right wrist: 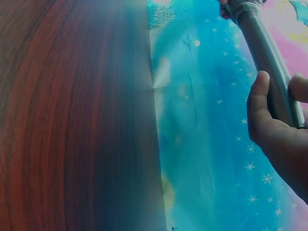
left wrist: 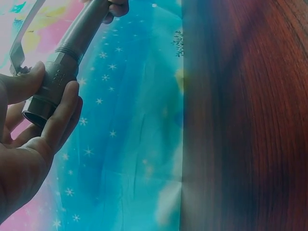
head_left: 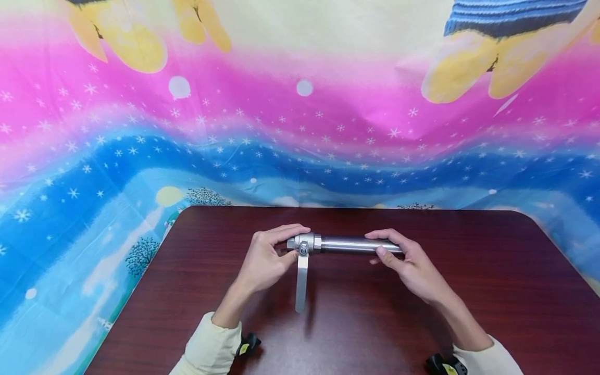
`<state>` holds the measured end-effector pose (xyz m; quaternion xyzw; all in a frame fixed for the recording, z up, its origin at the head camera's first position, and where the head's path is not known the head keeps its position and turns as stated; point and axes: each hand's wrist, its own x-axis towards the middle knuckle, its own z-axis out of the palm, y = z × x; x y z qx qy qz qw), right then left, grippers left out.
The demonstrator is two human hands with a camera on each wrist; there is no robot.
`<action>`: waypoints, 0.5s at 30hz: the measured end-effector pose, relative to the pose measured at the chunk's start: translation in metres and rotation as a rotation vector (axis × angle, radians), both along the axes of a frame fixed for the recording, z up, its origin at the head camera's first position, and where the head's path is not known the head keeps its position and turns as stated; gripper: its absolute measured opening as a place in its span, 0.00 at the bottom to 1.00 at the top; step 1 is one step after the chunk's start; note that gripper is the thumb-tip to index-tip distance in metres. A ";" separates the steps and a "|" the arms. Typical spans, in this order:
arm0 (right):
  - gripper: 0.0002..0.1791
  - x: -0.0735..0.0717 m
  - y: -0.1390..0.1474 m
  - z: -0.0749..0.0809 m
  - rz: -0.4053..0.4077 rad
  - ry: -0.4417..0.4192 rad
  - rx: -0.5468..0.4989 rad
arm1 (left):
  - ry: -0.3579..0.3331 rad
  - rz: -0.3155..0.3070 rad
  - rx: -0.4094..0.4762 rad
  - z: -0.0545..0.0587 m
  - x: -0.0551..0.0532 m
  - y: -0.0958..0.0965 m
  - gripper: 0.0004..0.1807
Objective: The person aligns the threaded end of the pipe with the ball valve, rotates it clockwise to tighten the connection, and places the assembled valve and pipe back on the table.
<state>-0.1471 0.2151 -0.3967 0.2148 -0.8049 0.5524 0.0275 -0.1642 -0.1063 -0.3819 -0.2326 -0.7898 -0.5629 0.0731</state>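
A metal ball valve with a steel pipe joined to one end is held level above the table. My left hand grips the valve body, thumb on one side and fingers on the other. From the valve a flat lever handle points toward me. My right hand holds the pipe near its far right end, between thumb and fingers. In the left wrist view the valve's open end faces the camera, and thread shows where the pipe meets the valve.
Beneath the hands is a dark red-brown wooden table with rounded far corners. Behind it hangs a printed cloth in pink and blue with snowflakes. Black wrist straps sit near both pale sleeves.
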 end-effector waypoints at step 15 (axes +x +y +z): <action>0.23 0.003 -0.006 -0.001 -0.061 0.110 0.064 | -0.002 0.024 0.010 0.001 -0.001 -0.002 0.29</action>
